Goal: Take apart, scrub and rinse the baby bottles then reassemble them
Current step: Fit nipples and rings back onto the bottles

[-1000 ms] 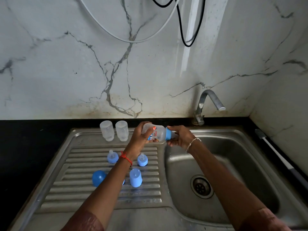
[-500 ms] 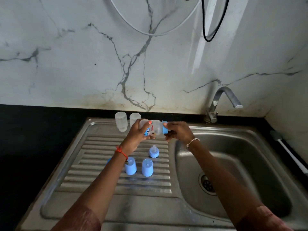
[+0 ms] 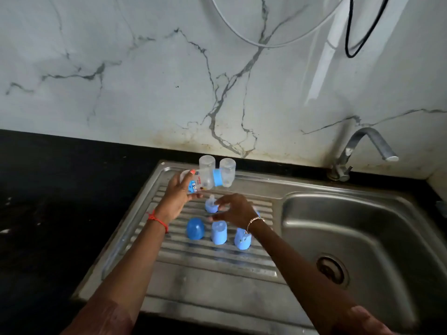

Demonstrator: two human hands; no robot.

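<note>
Head view is showing the left hand [image 3: 177,199] curling its fingers and orange-nailed thumb around a clear baby bottle [image 3: 204,181]. It is holding the bottle on its side above the back of the drainboard [image 3: 205,262]. The bottle's blue collar [image 3: 218,177] is pointing toward the basin. Its label is carrying blue letters and small red print, too blurred to read, and whether anything is inside cannot be told.

The right hand [image 3: 235,211] is hovering with fingers spread and loosely bent, gripping nothing. Its fingertips are hanging just over a teat in a blue ring [image 3: 211,206]; contact cannot be told.

Two clear bottle bodies [image 3: 206,163] [image 3: 228,170] are standing behind the held bottle. Three blue caps [image 3: 195,228] [image 3: 219,234] [image 3: 242,240] are sitting in a row nearer the person. The sink basin [image 3: 362,226] and tap [image 3: 362,146] are lying to the right.
</note>
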